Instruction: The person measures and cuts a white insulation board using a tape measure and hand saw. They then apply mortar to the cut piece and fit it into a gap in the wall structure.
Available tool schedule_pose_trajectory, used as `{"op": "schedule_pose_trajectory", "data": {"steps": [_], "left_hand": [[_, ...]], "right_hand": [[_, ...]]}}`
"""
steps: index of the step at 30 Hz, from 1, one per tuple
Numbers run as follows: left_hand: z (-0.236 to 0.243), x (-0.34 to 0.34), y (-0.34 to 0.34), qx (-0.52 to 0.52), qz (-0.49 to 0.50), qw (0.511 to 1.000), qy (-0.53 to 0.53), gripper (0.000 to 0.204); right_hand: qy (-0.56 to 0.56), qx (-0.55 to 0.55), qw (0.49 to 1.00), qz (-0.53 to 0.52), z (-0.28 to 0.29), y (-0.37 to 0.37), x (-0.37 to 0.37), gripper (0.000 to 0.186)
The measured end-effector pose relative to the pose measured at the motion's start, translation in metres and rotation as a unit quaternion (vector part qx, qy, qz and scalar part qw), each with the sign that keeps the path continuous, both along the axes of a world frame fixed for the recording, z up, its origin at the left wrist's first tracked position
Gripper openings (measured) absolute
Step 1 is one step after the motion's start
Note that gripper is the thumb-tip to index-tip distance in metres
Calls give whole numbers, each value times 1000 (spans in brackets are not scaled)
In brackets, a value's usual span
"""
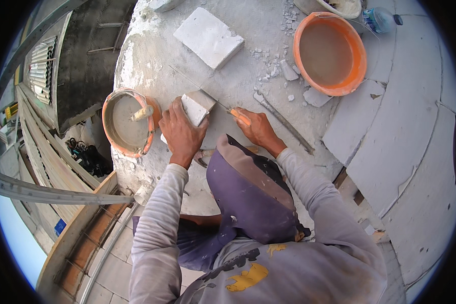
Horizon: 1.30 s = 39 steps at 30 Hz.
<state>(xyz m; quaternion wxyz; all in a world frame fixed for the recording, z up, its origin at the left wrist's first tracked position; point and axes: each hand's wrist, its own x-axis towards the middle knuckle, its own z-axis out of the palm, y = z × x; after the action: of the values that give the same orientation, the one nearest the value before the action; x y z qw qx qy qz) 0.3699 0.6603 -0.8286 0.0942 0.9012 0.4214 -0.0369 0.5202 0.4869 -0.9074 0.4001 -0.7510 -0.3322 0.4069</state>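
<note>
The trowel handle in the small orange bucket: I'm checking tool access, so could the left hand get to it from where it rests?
Probably yes. The left hand presses a white block piece right beside the bucket, and the handle sticks up with nothing between them.

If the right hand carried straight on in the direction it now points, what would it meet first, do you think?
The right hand points up-left, so it would most likely meet the small white block that the left hand steadies. The thin saw blade lies along that line; depth is unclear.
</note>
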Motion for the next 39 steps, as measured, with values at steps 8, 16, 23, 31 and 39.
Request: {"op": "schedule_pose_trajectory", "data": {"steps": [8, 16, 23, 31, 39], "left_hand": [[0, 3, 4, -1, 10, 1000, -4, 90], [-2, 8, 5, 7, 26, 1000, -10, 91], [-4, -2, -3, 33, -5, 999, -13, 91], [-6, 0, -1, 8, 8, 1000, -9, 92], [-4, 1, 0, 21, 4, 1000, -15, 93]], "right_hand": [[-6, -5, 1000, 18, -1, -2, -3, 40], [-26, -11, 999, 20, 5, 0, 5, 40], [-18, -25, 999, 23, 3, -30, 1, 40], [-2, -53, 999, 12, 5, -38, -2, 40], [-44, -24, 999, 19, 4, -61, -5, 40]]}}
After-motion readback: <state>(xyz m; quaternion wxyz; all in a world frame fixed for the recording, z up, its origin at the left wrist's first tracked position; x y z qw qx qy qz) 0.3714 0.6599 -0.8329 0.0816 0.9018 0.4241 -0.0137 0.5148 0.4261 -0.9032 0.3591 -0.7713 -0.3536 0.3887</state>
